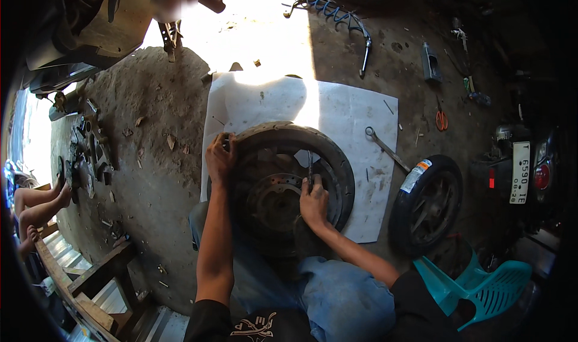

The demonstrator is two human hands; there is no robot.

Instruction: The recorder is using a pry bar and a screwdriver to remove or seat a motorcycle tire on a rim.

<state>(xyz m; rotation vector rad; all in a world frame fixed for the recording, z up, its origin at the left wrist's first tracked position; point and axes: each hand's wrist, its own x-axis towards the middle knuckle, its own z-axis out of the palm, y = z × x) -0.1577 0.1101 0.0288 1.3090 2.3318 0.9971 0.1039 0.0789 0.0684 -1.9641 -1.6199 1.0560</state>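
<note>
A motorcycle wheel with its black tyre point(295, 131) lies flat between my legs, partly on a white sheet point(361, 110). A perforated brake disc point(283, 179) shows near its hub. At the wheel's upper left edge, my left hand point(221, 158) is closed over the tyre, its fingers curled round something dark that I cannot make out. Over the right side of the rim, my right hand point(314, 202) grips a slim metal bar point(310, 161) that points away from me toward the tyre's inner edge. My forearms hide part of the wheel's near side.
A spanner point(385, 146) rests on the sheet beside a second wheel point(430, 206). Nearby are a teal plastic chair point(481, 288), orange-handled scissors point(441, 120), a bottle point(430, 64) and a blue coiled air hose point(331, 8). Loose metal parts point(93, 143) and another person's legs point(42, 203) are left.
</note>
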